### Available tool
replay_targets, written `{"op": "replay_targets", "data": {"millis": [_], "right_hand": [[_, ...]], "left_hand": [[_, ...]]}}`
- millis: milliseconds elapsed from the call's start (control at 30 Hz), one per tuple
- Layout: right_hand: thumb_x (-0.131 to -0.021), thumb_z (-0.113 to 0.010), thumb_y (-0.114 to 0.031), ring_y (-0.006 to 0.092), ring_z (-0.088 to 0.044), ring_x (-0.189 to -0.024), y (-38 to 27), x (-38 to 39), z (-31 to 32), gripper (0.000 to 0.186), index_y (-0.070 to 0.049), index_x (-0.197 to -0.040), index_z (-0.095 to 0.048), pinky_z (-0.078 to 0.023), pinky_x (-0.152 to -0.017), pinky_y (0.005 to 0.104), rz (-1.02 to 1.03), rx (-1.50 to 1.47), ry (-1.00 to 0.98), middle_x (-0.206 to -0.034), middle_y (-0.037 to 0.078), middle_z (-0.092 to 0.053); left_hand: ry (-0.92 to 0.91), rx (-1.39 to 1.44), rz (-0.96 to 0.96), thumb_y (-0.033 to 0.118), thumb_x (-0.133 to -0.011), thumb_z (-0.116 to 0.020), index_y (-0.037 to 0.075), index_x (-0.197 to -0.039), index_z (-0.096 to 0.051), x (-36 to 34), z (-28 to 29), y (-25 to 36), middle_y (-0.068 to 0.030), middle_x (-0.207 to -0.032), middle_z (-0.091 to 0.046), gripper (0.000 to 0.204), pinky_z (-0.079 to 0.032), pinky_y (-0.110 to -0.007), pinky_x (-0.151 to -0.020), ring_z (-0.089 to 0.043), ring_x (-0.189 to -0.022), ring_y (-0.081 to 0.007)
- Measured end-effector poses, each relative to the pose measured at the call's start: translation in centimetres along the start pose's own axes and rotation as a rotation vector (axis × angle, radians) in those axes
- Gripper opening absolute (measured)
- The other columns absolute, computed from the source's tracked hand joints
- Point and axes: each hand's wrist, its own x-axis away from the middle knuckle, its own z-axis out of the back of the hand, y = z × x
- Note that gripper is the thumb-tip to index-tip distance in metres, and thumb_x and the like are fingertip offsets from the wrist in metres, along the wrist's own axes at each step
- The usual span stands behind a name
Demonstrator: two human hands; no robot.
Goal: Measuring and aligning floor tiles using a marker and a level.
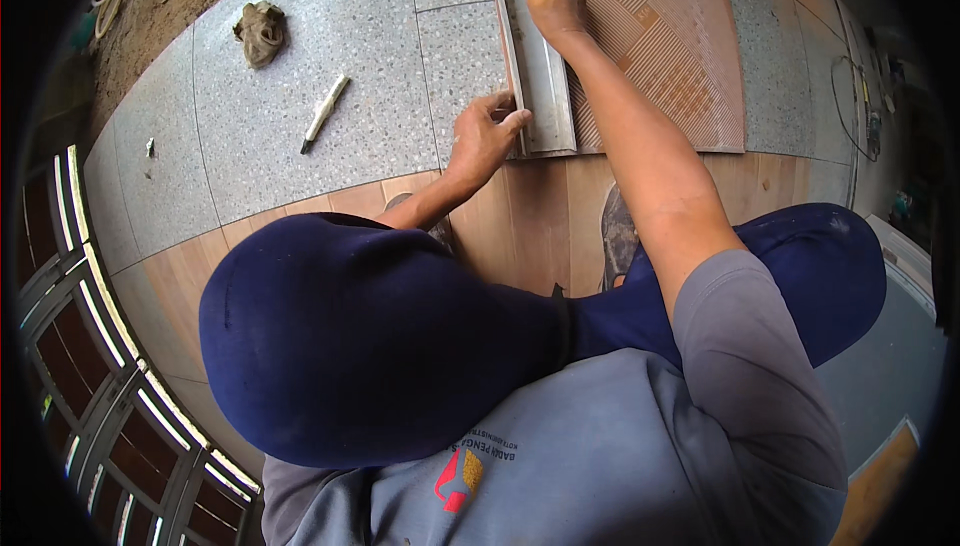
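Note:
A long grey metal straightedge (547, 96) lies over a brown tile (650, 66) whose ribbed back faces up. My left hand (480, 141) is at the near left end of the straightedge, thumb and fingers pinching its edge. Farther out, my right hand (557, 8) is closed in a fist against the straightedge's right side. Whatever sits inside that fist is hidden. A thin brown strip of tile edge shows along the straightedge's left side.
On the grey speckled floor tiles (330, 156) to the left lie a crumpled brown cloth (260, 34) and a whitish stick-like tool (326, 114) with a dark tip. Wood-look tiles (540, 211) run under my feet. A dark metal grille (120, 386) stands at the lower left.

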Motion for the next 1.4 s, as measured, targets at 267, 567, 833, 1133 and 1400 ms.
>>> {"op": "replay_targets", "data": {"millis": [267,567,833,1133,1400], "right_hand": [[-0.095,-0.056,-0.018,0.0435,-0.071,-0.092,-2.0,0.1,-2.2,0.021,0.001,-0.091,-0.066,-0.056,-0.078,0.0520,-0.378,-0.095,-0.018,-0.095,0.025,-0.070],[-0.097,-0.051,-0.019,0.0445,-0.071,-0.091,-0.5,0.2,-1.6,0.027,0.003,-0.097,-0.066,-0.056,-0.079,0.0546,-0.371,-0.091,-0.008,-0.097,0.028,-0.071],[-0.098,-0.051,-0.020,0.0429,-0.072,-0.094,0.9,-1.0,-0.1,0.027,0.003,-0.099,-0.065,-0.057,-0.080,0.0523,-0.409,-0.026,-0.019,-0.098,0.027,-0.071],[-0.098,-0.054,-0.021,0.0409,-0.072,-0.092,3.0,-0.5,-0.7,0.023,0.000,-0.096,-0.063,-0.057,-0.078,0.0501,-0.400,0.007,-0.030,-0.092,0.024,-0.071],[-0.091,-0.052,-0.017,0.0503,-0.061,-0.086,0.6,1.1,0.2,0.024,0.004,-0.084,-0.062,-0.050,-0.081,0.0581,-0.009,-0.095,0.177,-0.093,0.031,-0.063]], "left_hand": [[-0.082,0.037,0.179,0.027,-0.091,-0.075,-0.007,-0.124,-0.070,-0.3,1.5,-2.4,-0.0243,-0.113,-0.075,0.048,-0.057,-0.036,-0.090,-0.075,-0.101,-0.0285],[-0.157,0.158,0.254,0.024,-0.092,-0.074,-0.006,-0.127,-0.069,-0.3,0.6,-1.7,-0.0217,-0.117,-0.074,0.047,-0.058,-0.034,-0.088,-0.073,-0.102,-0.0251],[-0.176,0.176,0.209,0.023,-0.094,-0.073,-0.007,-0.128,-0.068,-0.8,-0.6,-0.7,-0.0215,-0.119,-0.074,0.046,-0.057,-0.033,-0.089,-0.072,-0.103,-0.0239],[-0.054,-0.632,-0.604,0.024,-0.085,-0.071,0.008,-0.123,-0.067,3.3,-0.1,-1.5,-0.0105,-0.116,-0.068,0.042,-0.041,-0.044,-0.101,-0.058,-0.113,-0.0315],[-0.143,-0.740,-0.674,0.009,-0.084,-0.066,0.007,-0.124,-0.063,4.0,-0.5,-5.4,-0.0124,-0.121,-0.060,0.040,-0.036,-0.049,-0.104,-0.053,-0.114,-0.0326]]}}
